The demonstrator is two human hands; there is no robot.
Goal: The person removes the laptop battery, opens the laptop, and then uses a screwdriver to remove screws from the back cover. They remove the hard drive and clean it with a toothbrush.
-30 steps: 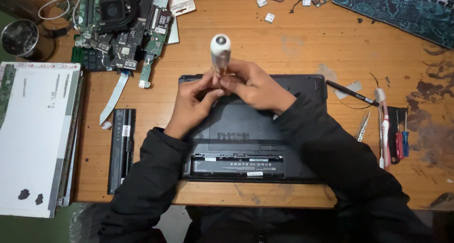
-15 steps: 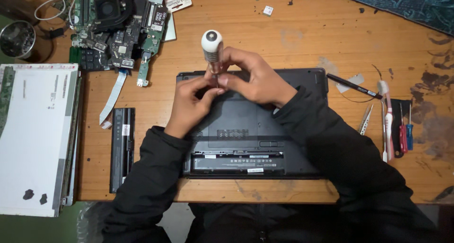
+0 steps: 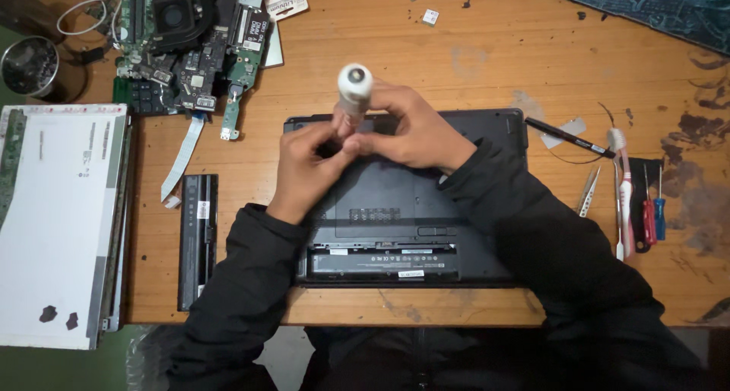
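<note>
Head cam: both hands, left hand (image 3: 304, 170) and right hand (image 3: 411, 128), closed around the screwdriver (image 3: 352, 94) above the laptop base (image 3: 426, 224). Looks light and stiff, best pinched low on the shaft.

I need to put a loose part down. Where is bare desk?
Bare wood lies above the laptop base, toward the small chips, and between the pen and the mat. The circuit boards and hand tools crowd their corners.

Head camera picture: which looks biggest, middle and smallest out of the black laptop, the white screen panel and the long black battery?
1. White screen panel and black laptop look about alike in size; sleeves hide part of the laptop and the picture's edge crops the panel, so I won't rank them.
2. Long black battery, clearly smallest.
</note>
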